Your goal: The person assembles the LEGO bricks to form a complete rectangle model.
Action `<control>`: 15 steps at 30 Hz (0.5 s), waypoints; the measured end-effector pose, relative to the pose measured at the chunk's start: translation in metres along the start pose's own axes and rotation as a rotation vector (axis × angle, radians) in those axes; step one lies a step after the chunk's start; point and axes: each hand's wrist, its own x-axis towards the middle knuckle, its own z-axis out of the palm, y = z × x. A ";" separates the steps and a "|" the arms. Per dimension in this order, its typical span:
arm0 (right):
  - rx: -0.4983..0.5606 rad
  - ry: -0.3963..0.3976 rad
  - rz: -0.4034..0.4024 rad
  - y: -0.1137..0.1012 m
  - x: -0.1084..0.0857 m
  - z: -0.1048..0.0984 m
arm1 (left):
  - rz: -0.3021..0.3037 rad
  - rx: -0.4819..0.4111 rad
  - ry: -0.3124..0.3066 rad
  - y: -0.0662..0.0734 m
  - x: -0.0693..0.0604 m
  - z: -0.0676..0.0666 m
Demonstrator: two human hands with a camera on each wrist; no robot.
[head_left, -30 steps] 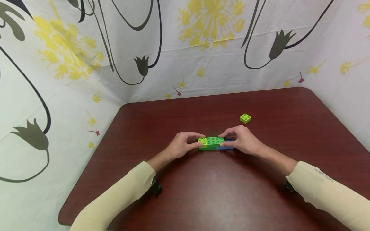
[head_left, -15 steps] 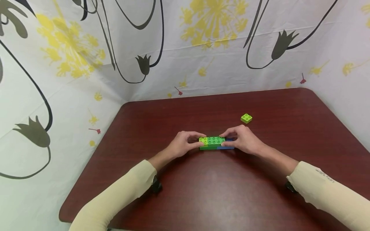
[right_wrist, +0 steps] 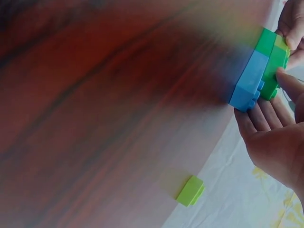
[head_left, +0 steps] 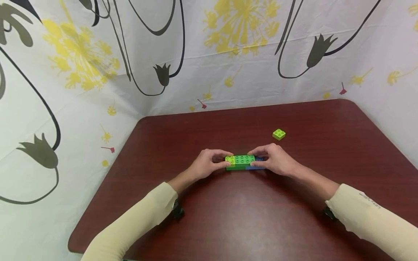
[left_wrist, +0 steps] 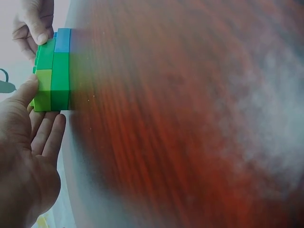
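Pinching a stack of toy bricks (head_left: 240, 167) from both ends, I have it low at the middle of the table. All of it looks like smooth, hard plastic, boxy, with round studs on top. A long green brick (head_left: 242, 159) and a short lime brick (head_left: 230, 162) sit end to end on a darker green brick (left_wrist: 60, 80) and a blue brick (right_wrist: 249, 80).

My right fingers cover much of the blue brick in the head view, and my left fingertips hide the lime one's corners. In both wrist views my opposite hand is cut off by the edge, and the nearer tabletop is blurred.

My left hand (head_left: 206, 165) grips the lime brick between thumb and forefinger; my right hand (head_left: 277, 159) does likewise at the green brick's far end. Both forearms angle inward from cream sleeves (head_left: 137, 215).

Farther back, to the right, a loose lime block (head_left: 279, 134) rests on the glossy, dark red, wood-grained table (head_left: 241, 221). Creased white cloth (head_left: 196, 79), printed with flowers, hangs beyond.
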 end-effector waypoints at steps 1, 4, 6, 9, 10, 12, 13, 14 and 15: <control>0.000 -0.003 0.004 0.000 0.000 0.000 | 0.001 -0.002 0.001 0.000 0.000 0.000; 0.002 -0.012 0.016 -0.001 0.000 -0.002 | 0.000 -0.004 0.003 0.000 0.000 0.001; 0.002 -0.018 0.020 -0.001 0.000 -0.002 | -0.005 -0.006 0.004 -0.001 -0.001 0.001; 0.002 -0.021 0.013 -0.002 0.000 -0.002 | -0.008 -0.013 0.005 -0.001 -0.001 0.001; 0.008 -0.019 0.010 -0.002 0.000 -0.002 | -0.007 -0.017 0.006 -0.001 -0.001 0.001; 0.019 -0.012 0.003 -0.002 0.000 -0.002 | -0.007 -0.023 0.007 -0.001 -0.001 0.001; 0.026 -0.005 -0.002 -0.002 0.000 -0.002 | -0.005 -0.026 0.007 -0.001 -0.001 0.001; 0.033 0.001 -0.006 -0.002 -0.001 -0.003 | -0.003 -0.028 0.008 -0.001 -0.001 0.001; 0.043 0.008 -0.008 -0.002 -0.001 -0.003 | -0.003 -0.031 0.007 -0.001 -0.001 0.002</control>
